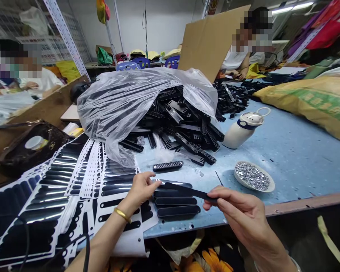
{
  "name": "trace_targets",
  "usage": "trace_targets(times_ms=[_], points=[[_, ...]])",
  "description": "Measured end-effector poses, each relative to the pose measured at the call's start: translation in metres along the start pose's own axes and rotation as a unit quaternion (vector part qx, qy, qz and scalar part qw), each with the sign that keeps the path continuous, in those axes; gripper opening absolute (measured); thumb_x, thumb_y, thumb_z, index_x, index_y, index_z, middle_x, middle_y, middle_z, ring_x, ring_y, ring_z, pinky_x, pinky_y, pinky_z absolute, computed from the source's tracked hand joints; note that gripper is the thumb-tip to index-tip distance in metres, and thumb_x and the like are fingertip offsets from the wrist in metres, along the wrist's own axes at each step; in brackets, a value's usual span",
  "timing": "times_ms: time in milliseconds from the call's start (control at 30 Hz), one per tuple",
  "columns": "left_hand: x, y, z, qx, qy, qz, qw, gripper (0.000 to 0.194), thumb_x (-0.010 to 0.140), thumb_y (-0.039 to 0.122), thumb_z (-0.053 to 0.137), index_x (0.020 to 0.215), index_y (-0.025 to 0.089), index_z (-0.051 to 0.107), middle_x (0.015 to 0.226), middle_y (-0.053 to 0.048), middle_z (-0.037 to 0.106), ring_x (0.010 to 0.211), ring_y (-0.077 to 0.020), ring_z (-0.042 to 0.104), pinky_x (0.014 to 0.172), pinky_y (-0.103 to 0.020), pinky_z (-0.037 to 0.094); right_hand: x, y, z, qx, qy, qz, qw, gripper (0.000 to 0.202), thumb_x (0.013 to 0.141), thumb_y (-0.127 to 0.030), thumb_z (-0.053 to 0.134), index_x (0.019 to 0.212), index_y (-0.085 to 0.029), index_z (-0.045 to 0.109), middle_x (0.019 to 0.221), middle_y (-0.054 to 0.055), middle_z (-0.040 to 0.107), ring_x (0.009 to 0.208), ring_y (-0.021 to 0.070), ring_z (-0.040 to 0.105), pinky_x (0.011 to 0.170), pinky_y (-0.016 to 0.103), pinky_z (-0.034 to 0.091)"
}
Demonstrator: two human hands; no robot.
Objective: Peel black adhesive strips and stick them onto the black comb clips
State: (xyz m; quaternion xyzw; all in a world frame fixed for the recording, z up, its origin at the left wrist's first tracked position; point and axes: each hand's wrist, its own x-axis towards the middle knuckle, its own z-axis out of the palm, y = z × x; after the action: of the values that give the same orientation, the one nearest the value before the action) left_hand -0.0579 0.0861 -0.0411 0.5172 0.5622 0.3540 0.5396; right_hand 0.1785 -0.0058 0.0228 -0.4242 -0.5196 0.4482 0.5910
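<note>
A long, narrow black strip (188, 189) is stretched between my two hands above the table. My left hand (143, 189), with a gold bangle at the wrist, has thumb and forefinger at the strip's left end. My right hand (242, 207) pinches the other end between thumb and fingers. Beneath the strip, several black folding combs (177, 211) lie side by side, smooth faces up. One folded comb with a patterned face (168, 166) rests just beyond them. To the left, sheets of black stickers (120, 200) spread under and beside my left forearm.
A clear plastic bag (116, 102) spills a heap of black combs (186, 132). Right of it stand a white bottle (240, 130) and a bowl of small silvery pieces (254, 176). A brown handbag (31, 147) sits left; a yellow sack (314, 102) lies right. Two people sit farther back.
</note>
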Motion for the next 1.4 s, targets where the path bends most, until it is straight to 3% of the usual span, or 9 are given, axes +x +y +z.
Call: trace_targets(times_ms=[200,500,633,767,867,1067,1200,1300,1400], points=[[0.006,-0.004,-0.003,-0.074,-0.053,-0.068,0.994,0.019,0.057,0.025,0.068,0.07,0.013,0.062,0.042,0.003,0.058,0.034,-0.0138,0.055,0.03,-0.019,0.032,-0.003,0.01,-0.009,-0.041,0.02,0.004,0.999,0.012,0.076,-0.03,0.083,0.078,-0.019,0.079,0.064,0.006,0.069,0.053,0.0184,0.067,0.051,0.024,0.057],[0.002,0.007,-0.008,-0.106,-0.041,-0.071,0.991,0.023,0.066,0.026,0.066,0.082,0.009,0.066,0.047,0.001,0.06,0.032,-0.0104,0.053,0.029,-0.016,0.031,0.0,0.024,-0.013,-0.023,0.078,0.049,0.996,0.023,0.069,-0.033,0.087,0.085,-0.019,0.08,0.06,0.006,0.071,0.053,0.02,0.07,0.053,0.025,0.059],[-0.009,0.023,-0.01,-0.096,-0.022,-0.016,0.995,0.026,0.071,0.036,0.07,0.075,0.01,0.066,0.048,0.002,0.059,0.032,-0.0054,0.048,0.031,-0.013,0.024,0.002,0.025,-0.006,-0.032,0.053,0.049,0.997,0.021,0.072,-0.032,0.086,0.087,-0.019,0.079,0.066,0.006,0.073,0.054,0.0192,0.07,0.054,0.025,0.06],[-0.023,0.041,-0.008,-0.099,-0.104,-0.003,0.99,0.031,0.066,0.04,0.075,0.061,0.011,0.062,0.047,-0.001,0.06,0.032,-0.0059,0.048,0.034,-0.015,0.024,0.007,0.027,0.004,-0.063,0.007,0.049,0.997,0.022,0.076,-0.035,0.081,0.087,-0.017,0.078,0.068,0.006,0.073,0.056,0.0197,0.071,0.054,0.026,0.061],[-0.027,0.045,-0.006,-0.138,-0.106,-0.011,0.985,0.031,0.061,0.038,0.076,0.055,0.012,0.059,0.046,-0.003,0.061,0.032,-0.0065,0.048,0.033,-0.015,0.021,0.012,0.031,0.001,-0.137,-0.018,0.044,0.989,0.025,0.082,-0.039,0.074,0.092,-0.016,0.077,0.063,0.005,0.072,0.054,0.0194,0.07,0.05,0.027,0.06],[-0.022,0.044,-0.006,-0.175,-0.07,-0.026,0.982,0.034,0.056,0.04,0.079,0.055,0.012,0.06,0.045,-0.004,0.062,0.031,-0.0073,0.049,0.032,-0.014,0.023,0.029,0.028,-0.013,-0.349,0.042,-0.186,0.917,0.011,0.088,-0.023,0.066,0.09,-0.019,0.076,0.078,0.006,0.075,0.066,0.0196,0.07,0.056,0.028,0.058],[-0.023,0.047,-0.003,-0.186,-0.087,-0.043,0.978,0.037,0.054,0.042,0.081,0.054,0.012,0.059,0.046,-0.004,0.062,0.032,-0.0076,0.05,0.032,-0.014,0.023,0.036,0.024,-0.003,-0.429,-0.053,-0.317,0.844,0.016,0.091,-0.015,0.063,0.105,-0.016,0.07,0.09,0.01,0.074,0.078,0.0227,0.068,0.069,0.036,0.056],[-0.022,0.048,-0.001,-0.193,-0.108,-0.052,0.974,0.038,0.057,0.044,0.081,0.055,0.013,0.059,0.049,-0.004,0.063,0.033,-0.007,0.05,0.034,-0.014,0.026,0.037,0.028,0.005,-0.488,-0.111,-0.325,0.803,0.013,0.094,-0.013,0.056,0.1,-0.014,0.068,0.08,0.01,0.07,0.069,0.0216,0.062,0.063,0.035,0.05],[-0.019,0.044,0.001,-0.156,-0.097,-0.037,0.982,0.037,0.059,0.045,0.079,0.057,0.013,0.061,0.049,-0.003,0.062,0.033,-0.0077,0.049,0.034,-0.016,0.027,0.036,0.034,0.004,-0.507,-0.136,-0.302,0.796,0.016,0.096,-0.011,0.052,0.093,-0.015,0.067,0.077,0.009,0.066,0.069,0.0215,0.06,0.063,0.034,0.048]])
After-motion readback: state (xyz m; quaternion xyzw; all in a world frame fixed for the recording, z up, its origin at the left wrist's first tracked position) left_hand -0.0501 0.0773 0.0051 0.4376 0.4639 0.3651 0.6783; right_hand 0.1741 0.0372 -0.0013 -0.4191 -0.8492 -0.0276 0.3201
